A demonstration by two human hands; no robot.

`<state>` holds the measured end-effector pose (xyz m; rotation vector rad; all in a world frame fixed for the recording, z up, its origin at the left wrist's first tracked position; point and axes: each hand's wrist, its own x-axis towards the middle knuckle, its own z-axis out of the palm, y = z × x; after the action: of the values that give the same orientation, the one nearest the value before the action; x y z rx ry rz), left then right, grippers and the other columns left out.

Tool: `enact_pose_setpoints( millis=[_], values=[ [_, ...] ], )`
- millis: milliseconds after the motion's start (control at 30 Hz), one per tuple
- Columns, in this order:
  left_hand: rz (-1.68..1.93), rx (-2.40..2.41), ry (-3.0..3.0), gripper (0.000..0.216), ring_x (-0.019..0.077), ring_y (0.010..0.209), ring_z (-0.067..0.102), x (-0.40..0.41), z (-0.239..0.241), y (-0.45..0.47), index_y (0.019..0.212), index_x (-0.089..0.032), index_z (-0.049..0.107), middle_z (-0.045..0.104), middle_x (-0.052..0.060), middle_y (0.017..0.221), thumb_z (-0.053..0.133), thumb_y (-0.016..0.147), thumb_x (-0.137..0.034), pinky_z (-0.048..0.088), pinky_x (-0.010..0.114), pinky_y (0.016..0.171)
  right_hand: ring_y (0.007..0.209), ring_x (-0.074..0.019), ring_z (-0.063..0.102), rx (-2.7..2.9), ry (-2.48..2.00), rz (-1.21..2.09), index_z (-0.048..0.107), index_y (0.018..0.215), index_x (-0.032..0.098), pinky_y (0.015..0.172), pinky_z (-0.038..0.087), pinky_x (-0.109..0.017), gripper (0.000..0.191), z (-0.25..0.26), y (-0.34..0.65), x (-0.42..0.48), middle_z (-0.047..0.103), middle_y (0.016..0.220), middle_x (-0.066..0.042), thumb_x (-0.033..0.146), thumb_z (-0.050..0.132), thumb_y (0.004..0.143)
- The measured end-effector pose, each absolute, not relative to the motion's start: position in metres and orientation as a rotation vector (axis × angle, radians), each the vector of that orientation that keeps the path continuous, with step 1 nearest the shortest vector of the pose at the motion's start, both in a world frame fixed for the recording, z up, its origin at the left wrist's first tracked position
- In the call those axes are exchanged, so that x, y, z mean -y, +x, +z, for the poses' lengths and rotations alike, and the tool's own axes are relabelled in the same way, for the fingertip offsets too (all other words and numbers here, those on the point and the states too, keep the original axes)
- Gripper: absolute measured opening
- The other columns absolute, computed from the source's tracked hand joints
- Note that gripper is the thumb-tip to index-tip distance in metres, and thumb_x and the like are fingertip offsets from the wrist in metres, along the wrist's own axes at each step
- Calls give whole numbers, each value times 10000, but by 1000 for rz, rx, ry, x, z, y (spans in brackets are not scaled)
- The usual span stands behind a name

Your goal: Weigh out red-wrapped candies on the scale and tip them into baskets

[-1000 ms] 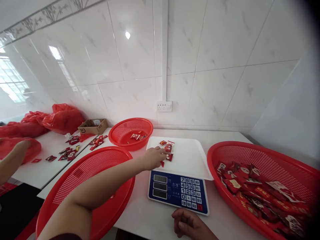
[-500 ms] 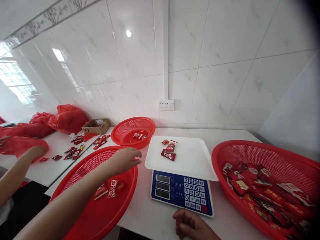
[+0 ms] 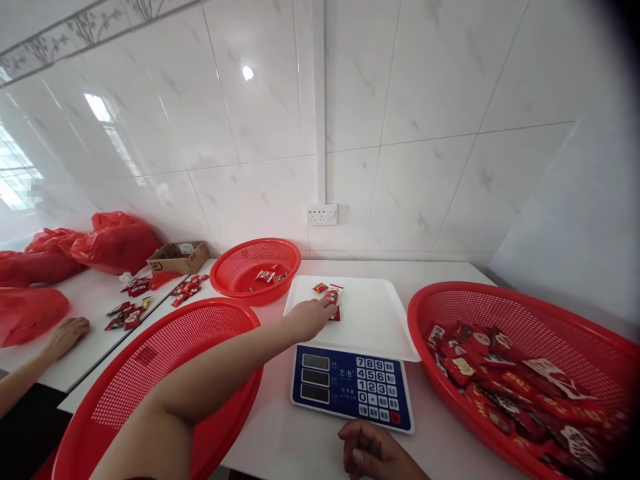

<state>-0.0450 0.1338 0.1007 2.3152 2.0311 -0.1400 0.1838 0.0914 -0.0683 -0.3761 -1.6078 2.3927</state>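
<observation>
My left hand (image 3: 311,319) reaches across to the white tray (image 3: 373,320) of a weighing scale. Its fingertips are closed on a small red-and-white wrapped candy (image 3: 332,293). Under the fingers a dark red packet (image 3: 335,314) is partly covered, and a small red-orange packet (image 3: 320,287) lies just behind. The scale's blue keypad panel (image 3: 345,383) faces me, its displays dark. Loosely curled near the panel's front edge, my right hand (image 3: 375,453) has nothing visible in it.
A red basket (image 3: 500,293) full of wrapped candies stands on the right. To the left are a large red basket (image 3: 220,310) under my forearm and a smaller one (image 3: 235,267) behind. Farther left are candy piles (image 3: 127,315), a cardboard box (image 3: 197,257), red bags (image 3: 117,243) and another person's hand (image 3: 67,333).
My left hand has moved right, from over the large basket onto the candy on the tray. My right hand stays by the scale. The other person's hand has come down onto the table.
</observation>
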Motion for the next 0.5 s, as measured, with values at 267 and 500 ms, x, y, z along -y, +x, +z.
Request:
enact_pose_setpoints(
  millis=[267,500],
  values=[
    [-159,-2244,2170,450,243,937,642,-118,124,-51,1251,-231,459,641,94,1078,404,832,-77,480,306,714,688,-145,575,1601,-388,2402,573,989,188,652,443,-300,452,-66,183,-90,592,743,-13,545,680,732],
    [-142,-2519,1933,220,254,850,647,-30,193,-95,941,-213,570,687,76,950,359,880,-193,462,330,668,695,-136,561,1635,-352,2435,576,1012,196,678,418,-296,462,-56,186,-90,588,774,-8,557,669,739]
  ],
)
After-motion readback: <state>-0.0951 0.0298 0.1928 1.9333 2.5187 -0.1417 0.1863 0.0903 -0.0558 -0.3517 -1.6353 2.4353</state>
